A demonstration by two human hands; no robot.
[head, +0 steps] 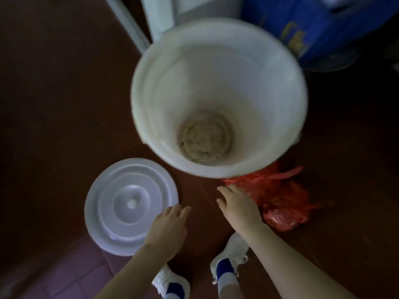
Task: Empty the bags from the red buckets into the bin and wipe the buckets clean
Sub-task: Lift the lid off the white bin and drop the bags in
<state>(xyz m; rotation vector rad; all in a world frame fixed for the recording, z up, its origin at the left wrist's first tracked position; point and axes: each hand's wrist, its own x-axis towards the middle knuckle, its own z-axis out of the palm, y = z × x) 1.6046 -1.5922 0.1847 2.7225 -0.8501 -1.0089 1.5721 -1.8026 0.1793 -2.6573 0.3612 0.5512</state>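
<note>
View from the head, looking down at the floor (pixel 54 104). The red bag (pixel 280 203) lies crumpled on the floor to the right of the right hand (pixel 237 203), at the near foot of the white bin (pixel 142 93). Its left edge meets the hand's outline, but blur hides whether they touch. The bag's bulk runs from the bin's base down and rightward, and its loose handle strips (pixel 287 172) trail at the far end, beside the bin wall. The right hand is palm-down with fingers spread and straight, holding nothing. It is clearly the nearer hand to the bag. The left hand (pixel 166 227) hovers over the right edge of the white lid (pixel 129 206), which lies flat on the floor left of the bin. Its fingers are relaxed and it grips nothing.

The bin stands open and holds no bags. Only a ring of brownish residue (pixel 205 141) shows on its bottom. No red bucket is in view. A blue object (pixel 313 24) stands behind the bin. The likely next move is a short reach rightward to take the bag and lift it over the rim.
</note>
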